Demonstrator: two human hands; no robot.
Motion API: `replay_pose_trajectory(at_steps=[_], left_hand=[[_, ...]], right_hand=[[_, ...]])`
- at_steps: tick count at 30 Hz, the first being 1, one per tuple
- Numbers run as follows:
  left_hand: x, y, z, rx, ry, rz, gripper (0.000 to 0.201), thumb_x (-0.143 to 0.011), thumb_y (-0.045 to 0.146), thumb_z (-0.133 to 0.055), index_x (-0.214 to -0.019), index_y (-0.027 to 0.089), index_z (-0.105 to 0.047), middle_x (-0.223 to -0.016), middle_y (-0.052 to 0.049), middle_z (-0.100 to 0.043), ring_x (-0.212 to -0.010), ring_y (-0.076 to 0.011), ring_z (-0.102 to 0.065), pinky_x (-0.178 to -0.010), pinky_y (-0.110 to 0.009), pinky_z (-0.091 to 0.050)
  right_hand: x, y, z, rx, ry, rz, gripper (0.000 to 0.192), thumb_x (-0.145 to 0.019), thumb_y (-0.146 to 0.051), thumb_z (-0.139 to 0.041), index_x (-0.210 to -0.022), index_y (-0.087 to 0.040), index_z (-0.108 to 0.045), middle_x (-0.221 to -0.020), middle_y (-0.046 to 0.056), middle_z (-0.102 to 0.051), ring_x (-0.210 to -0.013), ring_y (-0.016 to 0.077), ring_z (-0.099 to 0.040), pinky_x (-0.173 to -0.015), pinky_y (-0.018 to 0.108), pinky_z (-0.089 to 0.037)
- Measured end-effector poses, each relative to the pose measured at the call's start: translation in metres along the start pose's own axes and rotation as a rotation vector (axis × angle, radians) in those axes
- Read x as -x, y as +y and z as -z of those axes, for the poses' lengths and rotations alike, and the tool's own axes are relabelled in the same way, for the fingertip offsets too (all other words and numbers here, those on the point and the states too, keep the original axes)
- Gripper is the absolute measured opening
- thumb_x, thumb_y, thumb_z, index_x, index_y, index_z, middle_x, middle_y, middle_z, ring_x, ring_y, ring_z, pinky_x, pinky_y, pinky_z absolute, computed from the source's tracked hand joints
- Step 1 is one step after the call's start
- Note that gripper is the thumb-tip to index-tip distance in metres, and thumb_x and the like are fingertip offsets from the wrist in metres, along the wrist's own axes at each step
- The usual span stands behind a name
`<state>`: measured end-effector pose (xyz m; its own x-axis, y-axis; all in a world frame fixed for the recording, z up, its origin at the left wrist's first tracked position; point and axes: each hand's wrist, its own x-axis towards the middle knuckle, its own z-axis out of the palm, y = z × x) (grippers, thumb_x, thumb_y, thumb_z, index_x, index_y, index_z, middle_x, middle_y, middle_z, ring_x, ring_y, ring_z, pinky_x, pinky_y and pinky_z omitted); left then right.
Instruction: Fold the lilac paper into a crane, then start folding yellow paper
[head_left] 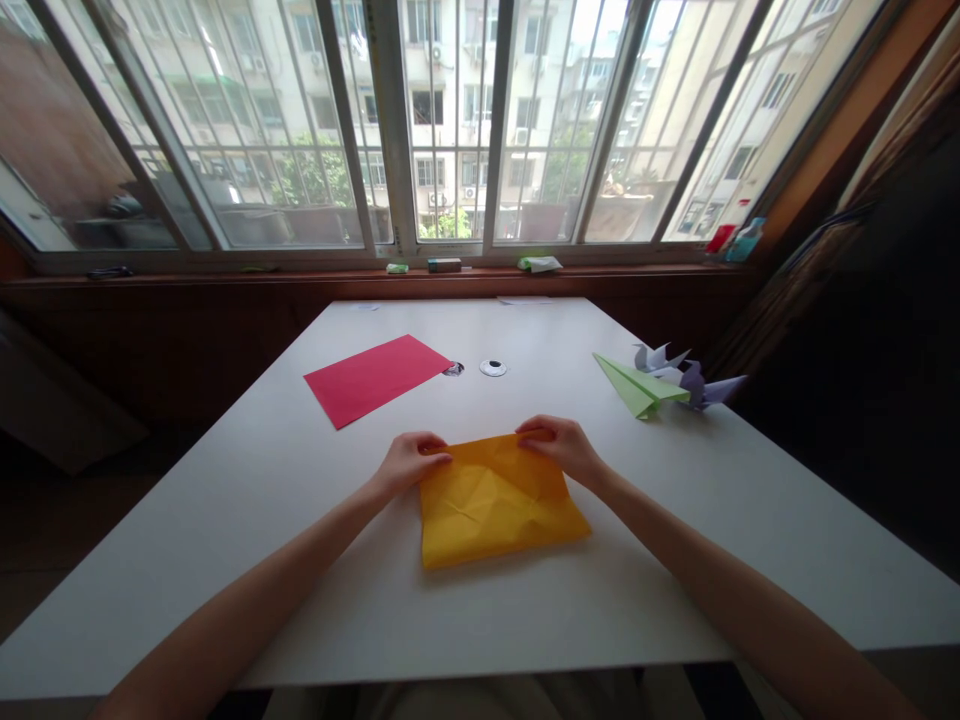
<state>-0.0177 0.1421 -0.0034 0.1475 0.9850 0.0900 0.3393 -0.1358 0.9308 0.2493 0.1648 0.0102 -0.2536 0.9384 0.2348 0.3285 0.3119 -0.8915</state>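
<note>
Paper (495, 500), orange, creased, looks light and floppy; best held at its edges. Left hand (409, 462) and right hand (559, 445) pinch its far corners, fingers closed.

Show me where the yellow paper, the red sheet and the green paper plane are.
yellow paper (495, 505), head view, middle of its creased face
red sheet (375, 377), head view, centre of the flat sheet
green paper plane (637, 385), head view, on its wing

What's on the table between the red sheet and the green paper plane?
In the head view, a small round white ring lies between red sheet and green paper plane; otherwise bare table.
</note>
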Motion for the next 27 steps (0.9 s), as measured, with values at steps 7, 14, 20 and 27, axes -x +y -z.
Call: replay_pose_trajectory(at_steps=[7, 14, 20, 27], left_hand=[[-0.002, 0.004, 0.002, 0.186, 0.103, 0.012, 0.038, -0.057, 0.040, -0.076, -0.084, 0.015, -0.066, -0.076, -0.005, -0.069, -0.072, -0.0189, -0.065, -0.065, -0.030, -0.052], [-0.001, 0.004, 0.001, 0.241, 0.115, -0.011, 0.045, -0.058, 0.040, -0.077, -0.094, 0.016, -0.068, -0.073, -0.003, -0.069, -0.072, -0.0178, -0.065, -0.065, -0.028, -0.053], [-0.002, 0.003, 0.002, 0.230, 0.144, -0.042, 0.040, -0.059, 0.044, -0.076, -0.086, 0.016, -0.071, -0.087, -0.007, -0.071, -0.079, -0.0198, -0.064, -0.071, -0.031, -0.053], [-0.003, 0.001, 0.004, 0.207, 0.167, -0.052, 0.038, -0.060, 0.044, -0.076, -0.085, 0.017, -0.073, -0.088, -0.008, -0.072, -0.082, -0.0217, -0.065, -0.075, -0.034, -0.053]], right_hand=[[-0.005, 0.003, 0.008, -0.097, 0.042, -0.069, 0.029, -0.058, -0.040, -0.074, -0.076, -0.018, -0.068, -0.080, 0.005, -0.070, -0.077, 0.0210, -0.066, -0.072, 0.035, -0.055], [-0.005, -0.001, 0.010, -0.130, 0.064, -0.110, 0.033, -0.052, -0.040, -0.078, -0.075, -0.018, -0.069, -0.078, 0.005, -0.070, -0.075, 0.0213, -0.066, -0.070, 0.035, -0.055], [-0.005, -0.006, 0.012, -0.135, 0.069, -0.127, 0.034, -0.051, -0.040, -0.079, -0.074, -0.018, -0.069, -0.078, 0.004, -0.070, -0.075, 0.0210, -0.065, -0.071, 0.034, -0.054], [-0.004, -0.009, 0.013, -0.146, 0.073, -0.135, 0.036, -0.051, -0.043, -0.079, -0.075, -0.018, -0.069, -0.079, 0.006, -0.070, -0.076, 0.0209, -0.065, -0.070, 0.035, -0.054]])
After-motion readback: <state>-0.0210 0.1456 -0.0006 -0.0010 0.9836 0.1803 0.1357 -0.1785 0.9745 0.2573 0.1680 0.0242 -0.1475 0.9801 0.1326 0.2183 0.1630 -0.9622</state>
